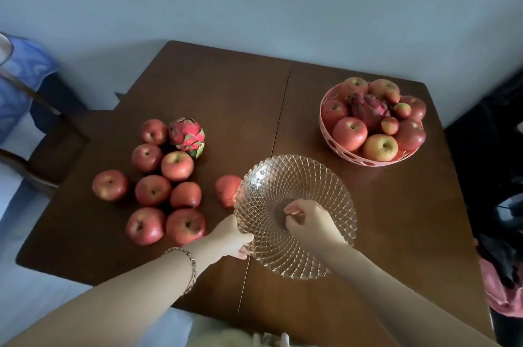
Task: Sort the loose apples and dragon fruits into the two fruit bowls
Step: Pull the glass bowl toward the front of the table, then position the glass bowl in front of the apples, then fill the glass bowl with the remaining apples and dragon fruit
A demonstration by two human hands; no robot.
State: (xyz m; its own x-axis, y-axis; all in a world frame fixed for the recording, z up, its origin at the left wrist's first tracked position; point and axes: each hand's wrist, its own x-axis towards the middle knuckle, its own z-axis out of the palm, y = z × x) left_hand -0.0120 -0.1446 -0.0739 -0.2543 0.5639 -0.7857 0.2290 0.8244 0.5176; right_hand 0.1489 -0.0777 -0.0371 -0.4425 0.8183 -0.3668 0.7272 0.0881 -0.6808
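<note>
Left hand point(236, 239) pinches the near rim of the empty glass bowl point(319, 256), prob. to steady it. Right hand point(307, 222), fingers curled, rests at the centre; whether it holds anything can't be told. Loose apples point(152, 190) and one dragon fruit point(187, 135) lie left on the table point(226, 91). Pink bowl point(334, 145), far right, holds mixed fruit.

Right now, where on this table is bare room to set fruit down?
Bare table runs along the far edge, beyond the loose apples and left of the pink bowl. The near right corner, beside the glass bowl, is free. The left side is crowded.
</note>
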